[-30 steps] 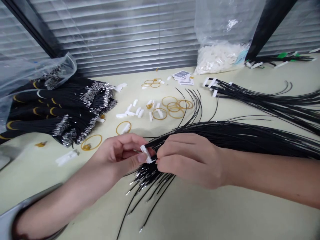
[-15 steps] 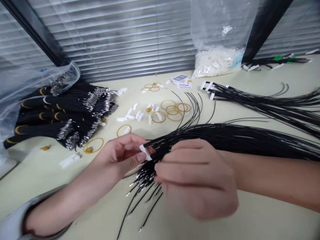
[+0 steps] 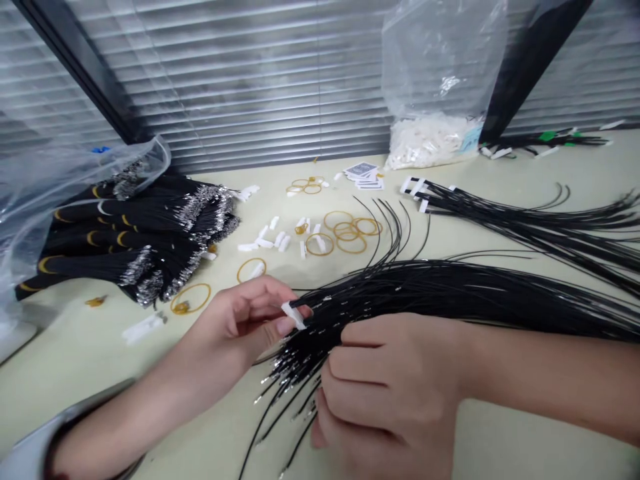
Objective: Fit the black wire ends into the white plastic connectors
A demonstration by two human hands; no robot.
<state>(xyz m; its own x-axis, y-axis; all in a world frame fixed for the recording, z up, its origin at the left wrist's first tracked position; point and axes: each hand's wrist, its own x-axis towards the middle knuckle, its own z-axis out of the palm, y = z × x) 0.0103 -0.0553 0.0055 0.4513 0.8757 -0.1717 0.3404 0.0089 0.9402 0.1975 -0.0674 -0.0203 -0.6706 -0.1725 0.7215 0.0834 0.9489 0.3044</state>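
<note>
A small white plastic connector is pinched between the thumb and fingers of my left hand, with black wire running into it. Below and right of it spreads a thick bundle of black wires, their crimped metal tips fanned toward the lower left. My right hand is closed over the near side of these tips, its knuckles toward me. Its fingertips are hidden, so whatever it holds does not show.
Black wires with yellow bands lie in a clear bag at left. Rubber bands and loose white connectors are scattered mid-table. Behind stand playing cards and a bag of white pieces. Wires with connectors lie at right.
My right hand has moved down and slightly right, uncovering more wire tips. My left hand still holds the white connector. The whole view has shifted slightly.
</note>
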